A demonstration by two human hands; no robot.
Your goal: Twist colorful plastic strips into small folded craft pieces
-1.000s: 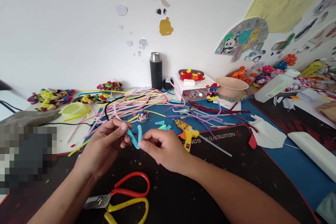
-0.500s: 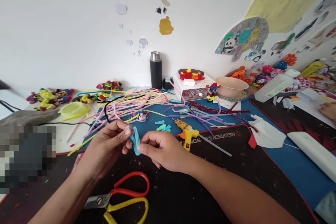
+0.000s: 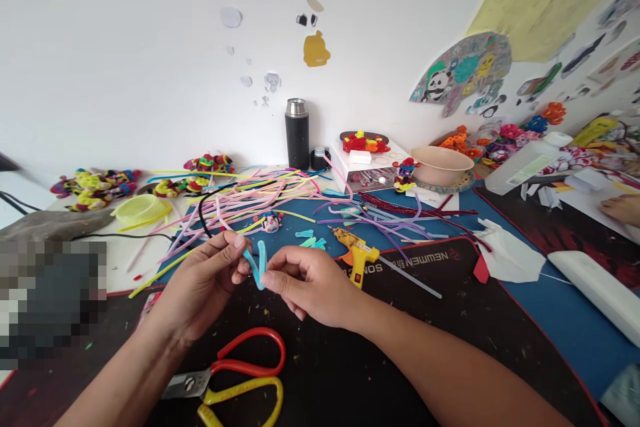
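A light blue pipe cleaner (image 3: 262, 259), bent into a V, is held between my two hands above the dark mat. My left hand (image 3: 213, 273) pinches its left arm near the top between thumb and fingers. Around the lower bend, my right hand (image 3: 307, 283) closes thumb and forefinger. Beyond the right hand lie several short blue and mint pipe-cleaner pieces (image 3: 309, 242) and a yellow glue gun (image 3: 357, 255) with a clear glue stick in its back. Scissors (image 3: 245, 373) with one red and one yellow handle rest below my hands.
Loose pink, yellow and purple pipe cleaners (image 3: 250, 193) spread across the back. A black thermos (image 3: 297, 137) stands by the wall near a white box (image 3: 345, 170) and a beige bowl (image 3: 443, 167). Another person's hand (image 3: 623, 209) shows at the right edge.
The blue pipe cleaner's two arms have spread apart into a clearer V. My left fingers have shifted slightly; my right hand is nearly still.
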